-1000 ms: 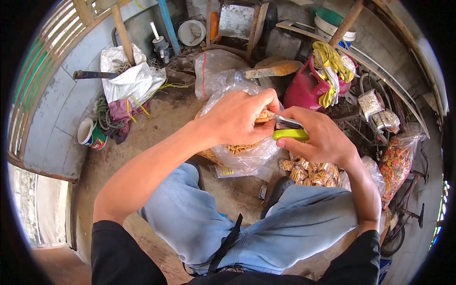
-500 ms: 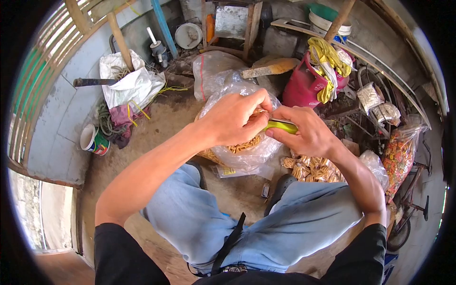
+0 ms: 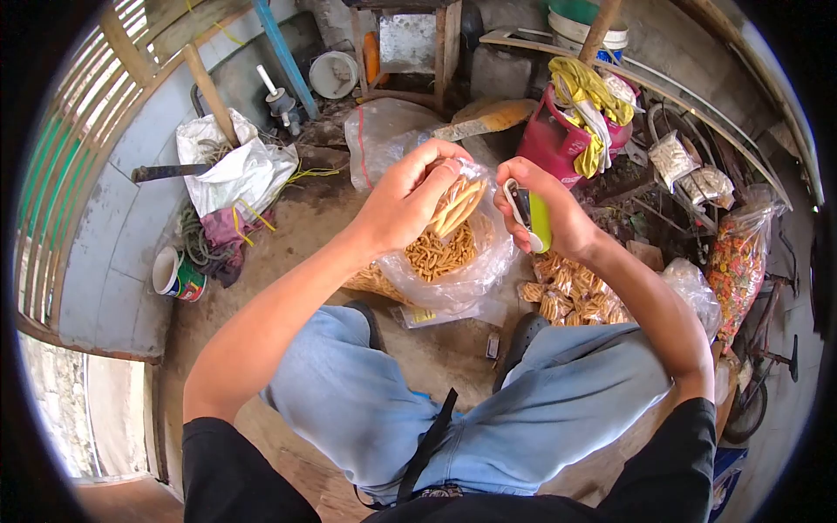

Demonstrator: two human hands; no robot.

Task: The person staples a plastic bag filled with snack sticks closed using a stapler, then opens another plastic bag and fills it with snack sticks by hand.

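Note:
My left hand is closed on the top of a small clear packet of stick snacks, which hangs tilted. Below it, a large open plastic bag holds many brown stick snacks. To the right, my right hand grips a green-handled tool with a metal part, apart from the packet. Several filled small packets lie in a pile on the floor below my right hand.
A magenta tub with yellow cloth stands beyond my right hand. At the right leans a bag of colourful snacks. A white sack and a small bucket are at the left. A small box lies between my feet.
My hands have moved apart. The packet in my left hand now shows and hangs over the large bag. My right hand has turned the green-handled tool upright and away from the packet.

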